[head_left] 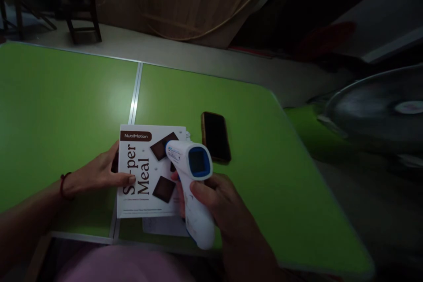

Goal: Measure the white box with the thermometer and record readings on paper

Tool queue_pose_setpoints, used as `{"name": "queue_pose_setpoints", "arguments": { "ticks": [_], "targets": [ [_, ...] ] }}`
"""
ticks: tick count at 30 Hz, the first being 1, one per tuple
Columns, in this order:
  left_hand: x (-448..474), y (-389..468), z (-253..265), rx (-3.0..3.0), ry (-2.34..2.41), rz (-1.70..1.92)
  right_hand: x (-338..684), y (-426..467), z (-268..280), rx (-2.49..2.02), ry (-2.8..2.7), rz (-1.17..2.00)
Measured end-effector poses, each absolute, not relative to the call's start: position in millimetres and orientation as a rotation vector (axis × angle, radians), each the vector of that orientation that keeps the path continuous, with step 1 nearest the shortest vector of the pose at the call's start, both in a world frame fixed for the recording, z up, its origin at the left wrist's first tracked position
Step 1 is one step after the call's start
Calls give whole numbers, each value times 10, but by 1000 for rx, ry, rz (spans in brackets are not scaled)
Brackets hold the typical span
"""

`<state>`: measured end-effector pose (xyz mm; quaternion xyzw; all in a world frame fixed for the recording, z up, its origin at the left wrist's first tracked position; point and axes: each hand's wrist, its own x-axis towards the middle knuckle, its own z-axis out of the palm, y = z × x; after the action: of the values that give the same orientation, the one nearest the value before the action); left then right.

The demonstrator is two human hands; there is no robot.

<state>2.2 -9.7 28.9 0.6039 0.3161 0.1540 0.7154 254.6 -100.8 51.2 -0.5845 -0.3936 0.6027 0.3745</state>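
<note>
My left hand (107, 171) grips the left side of a white NutriMotion "Super Meal" box (139, 207), its thumb on the front face and its other fingers hidden behind. Brown squares are printed on the box. In my right hand (218, 198) is a white and blue infrared thermometer (198, 211), with my fingers wrapped round its handle. The thermometer's nose points at the box front, close to a printed square; whether it touches cannot be told. Its small screen looks dark.
A smartphone (216, 136) in a brown case lies on the green folding table (264, 176), right of the box. Something white and flat (165, 225) sits beneath the box. A dark chair (82, 9) stands beyond the table, and a large fan-like round object (380, 105) is at the right.
</note>
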Motion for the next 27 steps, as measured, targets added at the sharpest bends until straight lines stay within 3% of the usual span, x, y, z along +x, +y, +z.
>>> {"name": "queue_pose_setpoints", "arguments": {
  "ticks": [27],
  "targets": [
    [-7, -89, 265, 1361, 672, 341, 2552, -1011, 492, -1477, -969, 1557]
  ]
}}
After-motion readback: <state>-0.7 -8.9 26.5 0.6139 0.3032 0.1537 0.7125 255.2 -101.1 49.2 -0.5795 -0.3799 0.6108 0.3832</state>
